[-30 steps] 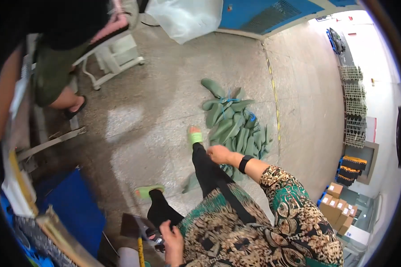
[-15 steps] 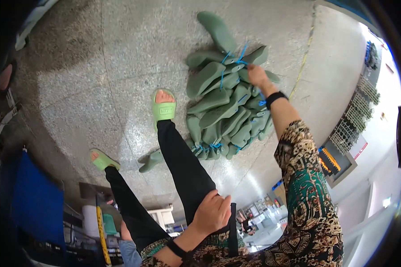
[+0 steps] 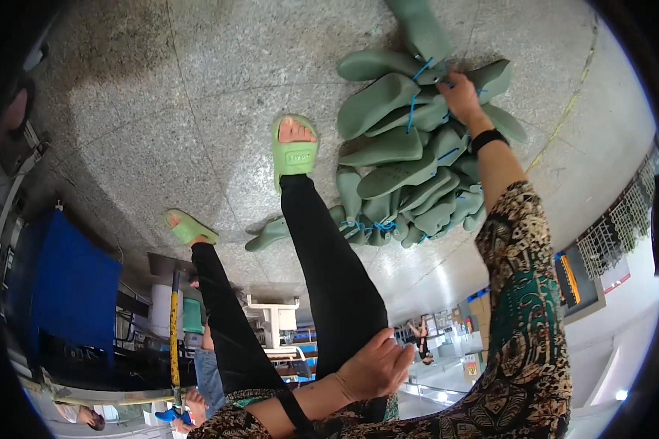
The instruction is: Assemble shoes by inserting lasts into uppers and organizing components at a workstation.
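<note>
Many green shoe lasts [image 3: 397, 178] lie heaped on the floor, strung together in bundles with blue cord [image 3: 411, 113]. At the far end of the heap, my right hand [image 3: 459, 96] reaches down with its fingers closed on the blue cord between the lasts. One large last [image 3: 422, 31] points away beyond that hand. My left hand [image 3: 377, 366] is curled against the black-trousered thigh [image 3: 344, 300]; whatever it might hold is hidden inside the fingers.
My feet, in green slides [image 3: 296, 154], stand left of the heap. A yellow line [image 3: 564, 124] crosses the floor at right. Wire racks [image 3: 613, 230] line the right wall. At left are a blue panel [image 3: 73, 285] and a yellow-black pole [image 3: 174, 336]. Another person's hand [image 3: 196, 402] shows lower left.
My view has shifted closer, so the heap looks larger and further right. My right hand stays at the cord among the lasts. My left hand remains curled by the thigh.
</note>
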A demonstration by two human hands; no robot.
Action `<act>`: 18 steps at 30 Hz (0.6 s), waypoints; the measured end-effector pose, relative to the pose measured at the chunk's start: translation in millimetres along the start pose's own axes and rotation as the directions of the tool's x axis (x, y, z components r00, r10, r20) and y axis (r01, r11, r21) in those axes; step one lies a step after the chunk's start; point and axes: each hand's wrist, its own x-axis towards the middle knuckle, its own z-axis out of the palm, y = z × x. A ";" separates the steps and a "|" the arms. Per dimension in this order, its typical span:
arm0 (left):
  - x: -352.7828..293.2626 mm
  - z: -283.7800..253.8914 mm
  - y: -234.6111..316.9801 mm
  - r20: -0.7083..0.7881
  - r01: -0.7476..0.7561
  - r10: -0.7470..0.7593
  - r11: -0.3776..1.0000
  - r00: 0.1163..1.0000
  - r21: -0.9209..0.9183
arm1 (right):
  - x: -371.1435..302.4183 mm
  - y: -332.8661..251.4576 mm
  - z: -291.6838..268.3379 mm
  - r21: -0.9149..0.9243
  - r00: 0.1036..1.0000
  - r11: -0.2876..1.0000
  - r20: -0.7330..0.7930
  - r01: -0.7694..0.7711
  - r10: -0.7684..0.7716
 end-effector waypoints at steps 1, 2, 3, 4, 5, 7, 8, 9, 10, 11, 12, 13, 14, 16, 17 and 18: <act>1.7 -1.0 -2.7 -0.019 0.009 -0.009 0.999 1.000 0.034 | -11.1 -13.9 3.5 -0.034 0.997 0.997 0.033 -0.069 0.070; 3.2 -4.0 -3.3 -0.022 0.007 -0.006 0.998 1.000 0.056 | -18.4 -25.2 2.4 -0.082 0.994 0.991 0.026 -0.105 0.107; 4.7 -6.8 -4.6 -0.008 0.006 -0.006 0.998 1.000 0.055 | -22.6 -33.8 -4.7 -0.055 0.991 0.990 0.011 -0.130 0.131; 5.1 -7.0 0.7 0.007 0.008 -0.008 0.999 1.000 0.034 | -30.1 -30.6 -12.3 -0.043 0.987 0.986 0.008 -0.161 0.161; 8.8 -8.4 1.8 -0.015 0.012 -0.011 0.998 1.000 0.060 | -29.1 -27.9 -18.0 -0.044 0.987 0.986 0.004 -0.161 0.162; 9.9 -7.6 6.9 -0.043 0.009 -0.006 0.998 0.999 0.069 | -21.0 -21.5 -35.2 -0.337 0.916 0.938 0.397 0.080 0.064; 6.1 -11.8 1.5 -0.072 0.048 -0.040 0.992 0.997 0.116 | -36.5 -54.6 -40.8 -0.335 0.900 0.925 0.435 0.179 -0.017; 1.1 -14.9 -1.1 -0.084 0.066 -0.054 0.988 0.995 0.143 | -64.5 -90.8 -53.9 -0.343 0.879 0.899 0.470 0.272 -0.087; 0.7 -13.5 1.8 -0.087 0.051 -0.039 0.988 0.995 0.146 | -81.2 -96.9 -61.6 -0.367 0.915 0.897 0.394 0.246 -0.089; 1.3 -12.6 2.9 -0.072 0.036 -0.025 0.988 0.997 0.150 | -96.0 -98.5 -62.9 -0.389 0.945 0.895 0.314 0.217 -0.093; 2.5 -12.5 3.8 -0.060 0.021 -0.012 0.988 0.998 0.154 | -116.3 -96.9 -62.9 -0.368 0.972 0.904 0.163 0.217 -0.168; 3.5 -12.9 6.8 -0.046 0.025 -0.018 0.987 0.999 0.156 | -134.9 -103.8 -69.0 -0.332 0.977 0.920 0.125 0.206 -0.174; -1.5 -14.5 7.3 -0.056 0.022 -0.013 0.985 0.998 0.171 | -153.7 -122.8 -80.7 -0.311 0.981 0.934 0.129 0.178 -0.144; -8.5 -12.9 5.4 -0.054 0.031 -0.021 0.982 0.998 0.184 | -194.6 -137.4 -103.1 -0.261 0.978 0.944 0.101 0.205 -0.184; -13.0 -16.5 5.7 -0.019 0.034 -0.031 0.980 0.999 0.194 | -217.9 -134.8 -116.8 -0.294 0.959 0.913 0.078 0.284 -0.273; -16.4 -19.6 7.3 -0.029 0.001 0.005 0.979 1.000 0.204 | -240.3 -121.0 -122.2 -0.262 0.952 0.917 0.128 0.301 -0.277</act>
